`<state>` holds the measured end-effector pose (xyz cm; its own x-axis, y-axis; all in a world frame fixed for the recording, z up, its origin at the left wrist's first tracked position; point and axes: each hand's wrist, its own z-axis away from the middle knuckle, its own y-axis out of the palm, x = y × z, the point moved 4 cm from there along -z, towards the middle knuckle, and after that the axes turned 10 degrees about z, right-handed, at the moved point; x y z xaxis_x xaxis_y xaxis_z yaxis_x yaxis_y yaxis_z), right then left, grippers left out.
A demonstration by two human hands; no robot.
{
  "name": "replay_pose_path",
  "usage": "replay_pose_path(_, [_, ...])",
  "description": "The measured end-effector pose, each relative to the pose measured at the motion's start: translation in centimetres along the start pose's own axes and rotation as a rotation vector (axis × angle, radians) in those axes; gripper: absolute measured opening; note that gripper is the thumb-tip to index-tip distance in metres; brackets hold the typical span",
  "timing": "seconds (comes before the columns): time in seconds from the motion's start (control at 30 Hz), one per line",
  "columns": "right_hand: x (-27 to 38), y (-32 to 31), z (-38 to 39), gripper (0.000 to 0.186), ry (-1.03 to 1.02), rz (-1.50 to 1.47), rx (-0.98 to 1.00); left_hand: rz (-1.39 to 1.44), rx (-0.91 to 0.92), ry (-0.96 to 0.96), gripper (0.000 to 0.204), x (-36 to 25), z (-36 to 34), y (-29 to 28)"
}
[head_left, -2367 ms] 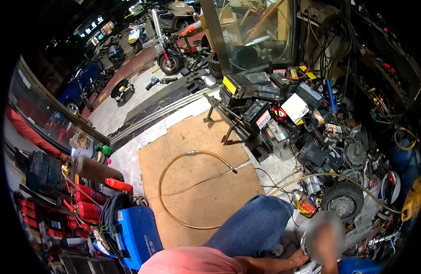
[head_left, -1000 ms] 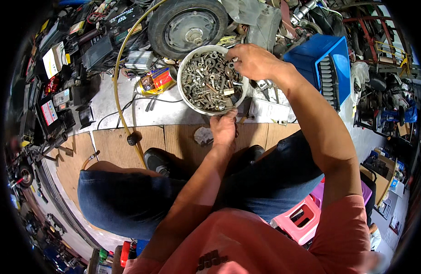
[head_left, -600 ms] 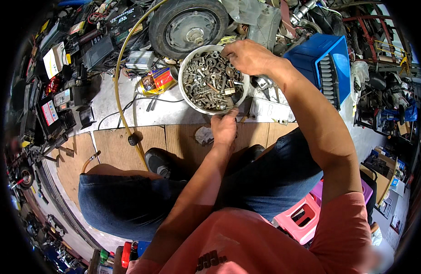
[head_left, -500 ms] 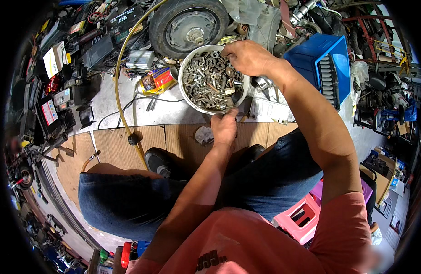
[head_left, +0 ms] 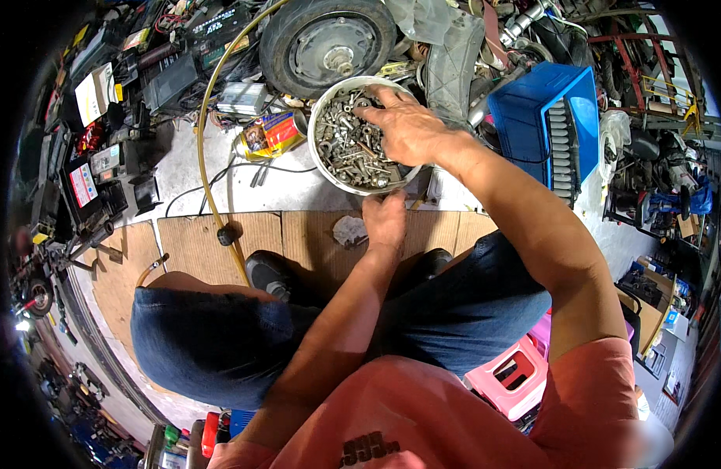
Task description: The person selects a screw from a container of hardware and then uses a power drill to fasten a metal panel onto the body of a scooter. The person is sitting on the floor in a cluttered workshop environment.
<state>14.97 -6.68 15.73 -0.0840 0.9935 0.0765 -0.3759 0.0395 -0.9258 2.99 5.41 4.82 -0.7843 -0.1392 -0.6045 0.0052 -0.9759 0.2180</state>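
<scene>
the left hand holds the near rim of a white bucket beside the wheel; the right hand, fingers spread, rests on bolts and nuts inside; rummaging looks under way, none visibly set aside.

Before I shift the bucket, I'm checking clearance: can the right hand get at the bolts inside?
Probably yes: the right hand is over the bucket, whose open top leaves the bolts exposed.

We see dark figures printed on the pink shirt. We spot white lettering on a black box, upper left.
</scene>
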Motion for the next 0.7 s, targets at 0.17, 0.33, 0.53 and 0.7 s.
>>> replay_pose_path(0.17, [2.7, -0.2, 2.3, 0.065, -0.04, 0.046, 0.295, 0.024, -0.031, -0.03, 0.05, 0.1, 0.0, -0.1])
replay_pose_path(0.33, [5.0, -1.4, 5.3, 0.062, -0.127, 0.033, 0.274, -0.085, 0.114, 0.088, 0.066, -1.5, 1.1, 0.6])
replay_pose_path(0.53, [4.9, -1.3, 6.5, 0.039, -0.265, 0.0, 0.283, -0.024, 0.169, 0.134, 0.054, -1.3, 1.0, 0.6])
replay_pose_path(0.7, [4.4, -2.6, 6.5, 0.038, -0.29, -0.042, 0.313, 0.519, 0.206, 0.082, 0.063, -1.1, 1.5, 1.3])
